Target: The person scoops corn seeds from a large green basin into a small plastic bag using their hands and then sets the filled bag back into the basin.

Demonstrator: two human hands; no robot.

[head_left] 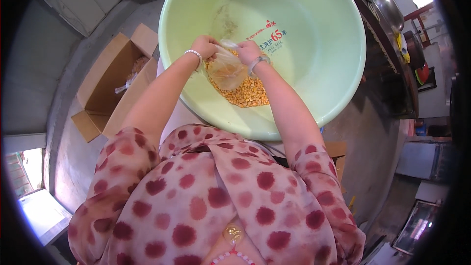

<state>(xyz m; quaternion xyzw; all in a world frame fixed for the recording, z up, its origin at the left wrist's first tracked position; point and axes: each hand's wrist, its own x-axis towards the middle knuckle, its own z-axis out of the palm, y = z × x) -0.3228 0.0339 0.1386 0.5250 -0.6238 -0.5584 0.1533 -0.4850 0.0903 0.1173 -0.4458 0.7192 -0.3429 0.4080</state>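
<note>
A large pale green basin (pixel 319 59) fills the top middle of the head view, with a pile of orange-yellow corn kernels (pixel 245 95) on its lower inside. Over the pile, my left hand (pixel 206 47) pinches the left top of a thin translucent plastic bag (pixel 228 73). My right hand (pixel 248 51) grips the bag's right top, a short way from the left one. The bag hangs crumpled against the kernels; whether it holds anything is hard to make out.
An open cardboard box (pixel 95 91) with plastic-wrapped contents stands on the floor (pixel 68 162) at left. A dark counter (pixel 387 83) at right bears a steel lidded vessel (pixel 380 7) and other kitchen items. Another cardboard piece (pixel 336 152) lies behind my right arm.
</note>
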